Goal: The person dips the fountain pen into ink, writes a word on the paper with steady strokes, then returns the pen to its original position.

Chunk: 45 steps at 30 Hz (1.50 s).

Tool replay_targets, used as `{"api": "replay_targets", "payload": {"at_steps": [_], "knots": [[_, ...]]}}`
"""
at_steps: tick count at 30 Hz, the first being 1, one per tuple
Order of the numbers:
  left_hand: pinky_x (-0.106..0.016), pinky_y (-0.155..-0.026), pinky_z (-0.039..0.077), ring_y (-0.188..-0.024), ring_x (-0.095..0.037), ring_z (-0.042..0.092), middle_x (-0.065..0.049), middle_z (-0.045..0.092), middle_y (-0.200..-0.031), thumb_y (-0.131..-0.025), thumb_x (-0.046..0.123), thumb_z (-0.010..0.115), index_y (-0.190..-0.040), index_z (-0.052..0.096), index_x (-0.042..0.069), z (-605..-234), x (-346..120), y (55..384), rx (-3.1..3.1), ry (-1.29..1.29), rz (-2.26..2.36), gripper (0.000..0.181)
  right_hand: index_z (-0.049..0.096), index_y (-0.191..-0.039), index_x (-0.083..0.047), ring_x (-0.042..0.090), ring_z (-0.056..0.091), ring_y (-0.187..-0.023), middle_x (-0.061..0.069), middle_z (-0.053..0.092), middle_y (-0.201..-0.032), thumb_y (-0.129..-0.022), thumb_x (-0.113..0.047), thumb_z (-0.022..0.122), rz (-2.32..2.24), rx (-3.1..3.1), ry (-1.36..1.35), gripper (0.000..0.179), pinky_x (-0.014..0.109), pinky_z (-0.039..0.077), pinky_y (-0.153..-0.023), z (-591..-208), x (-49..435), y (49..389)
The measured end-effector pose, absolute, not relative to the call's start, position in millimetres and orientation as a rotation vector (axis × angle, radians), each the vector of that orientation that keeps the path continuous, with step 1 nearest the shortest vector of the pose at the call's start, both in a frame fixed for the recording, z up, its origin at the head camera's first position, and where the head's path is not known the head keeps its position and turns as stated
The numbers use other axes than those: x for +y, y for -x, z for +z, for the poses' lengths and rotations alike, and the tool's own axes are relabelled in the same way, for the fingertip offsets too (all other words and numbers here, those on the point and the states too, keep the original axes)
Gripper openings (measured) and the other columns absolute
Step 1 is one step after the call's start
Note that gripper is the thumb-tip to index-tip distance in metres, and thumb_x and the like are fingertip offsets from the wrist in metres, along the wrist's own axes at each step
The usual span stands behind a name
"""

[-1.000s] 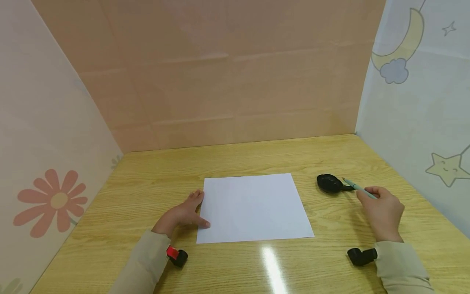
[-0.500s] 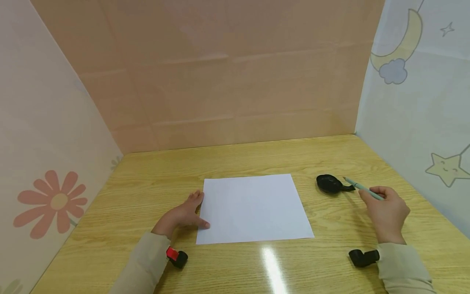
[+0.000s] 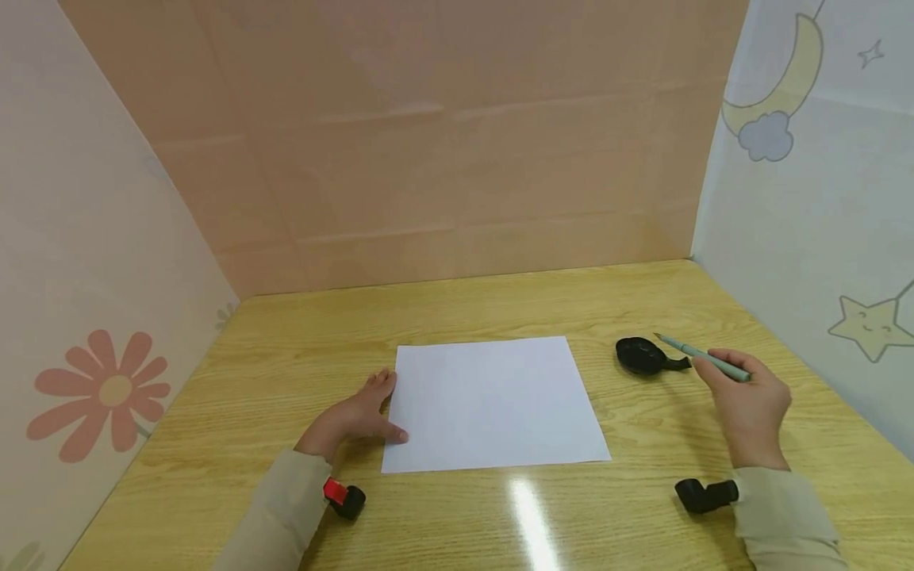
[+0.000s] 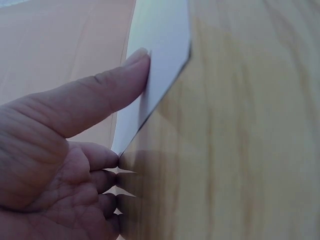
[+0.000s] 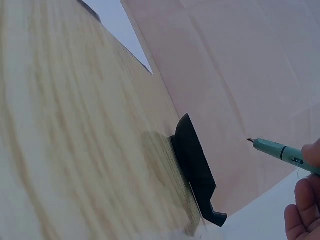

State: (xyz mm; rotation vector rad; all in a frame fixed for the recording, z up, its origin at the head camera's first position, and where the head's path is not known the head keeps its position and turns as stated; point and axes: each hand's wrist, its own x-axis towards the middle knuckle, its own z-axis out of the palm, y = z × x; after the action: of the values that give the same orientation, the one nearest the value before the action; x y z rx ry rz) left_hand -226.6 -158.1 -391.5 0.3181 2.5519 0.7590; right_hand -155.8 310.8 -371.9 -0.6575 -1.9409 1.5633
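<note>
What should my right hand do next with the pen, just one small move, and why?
I'd probably bring the pen left until its tip is over the paper. The right hand holds the pen raised above the table with its nib bare, the paper shows no visible marks, and the left hand rests at its left edge, thumb on top.

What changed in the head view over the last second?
The green pen in the right hand shifted: its tip moved left and farther from the person, and more of its rear end now shows. That hand sits slightly farther right. Nothing was newly grasped or let go. Unchanged: left hand at the paper, and the black handled item.
</note>
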Motion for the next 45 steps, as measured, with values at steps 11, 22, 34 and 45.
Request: {"api": "replay_targets", "payload": {"at_steps": [11, 22, 34, 45], "knots": [[-0.053, -0.112, 0.006, -0.142, -0.035, -0.005, -0.017, 0.0, -0.155, -0.073, 0.028, 0.079, -0.148, 0.012, 0.001, -387.5, -158.7, 226.1, 2.552, -0.329, 0.757, 0.104, 0.067, -0.088, -0.018, 0.002, 0.05, -0.063, -0.02, 0.059, -0.071, -0.081, -0.026, 0.072, 1.499, -2.113, 0.526, 0.012, 0.016, 0.04, -0.051, -366.7, 307.5, 159.1], [-0.054, -0.111, 0.006, -0.141, -0.036, -0.004, -0.018, 0.001, -0.155, -0.071, 0.028, 0.08, -0.148, 0.013, 0.0, -389.6, -160.2, 225.7, 2.55, -0.33, 0.768, 0.105, 0.065, -0.083, -0.021, 0.0, 0.054, -0.063, -0.021, 0.061, -0.063, -0.082, -0.023, 0.071, 1.568, -2.105, 0.531, 0.006, 0.018, 0.039, -0.053, -365.8, 305.0, 161.4], [-0.054, -0.111, 0.006, -0.141, -0.037, -0.004, -0.018, 0.001, -0.155, -0.071, 0.028, 0.08, -0.147, 0.013, 0.0, -393.1, -160.4, 226.5, 2.556, -0.347, 0.772, 0.105, 0.062, -0.082, -0.02, 0.004, 0.044, -0.057, -0.019, 0.055, -0.066, -0.084, -0.021, 0.068, 1.512, -2.197, 0.423, 0.007, 0.021, 0.036, -0.05, -373.2, 305.1, 166.8], [-0.053, -0.112, 0.005, -0.141, -0.036, -0.006, -0.018, -0.001, -0.155, -0.071, 0.027, 0.081, -0.147, 0.01, 0.0, -398.8, -163.3, 229.2, 2.545, -0.362, 0.805, 0.108, 0.064, -0.096, -0.019, 0.004, 0.055, -0.069, -0.022, 0.058, -0.076, -0.087, -0.03, 0.065, 1.466, -2.343, 0.288, 0.014, 0.023, 0.043, -0.056, -379.3, 314.7, 165.5]]}}
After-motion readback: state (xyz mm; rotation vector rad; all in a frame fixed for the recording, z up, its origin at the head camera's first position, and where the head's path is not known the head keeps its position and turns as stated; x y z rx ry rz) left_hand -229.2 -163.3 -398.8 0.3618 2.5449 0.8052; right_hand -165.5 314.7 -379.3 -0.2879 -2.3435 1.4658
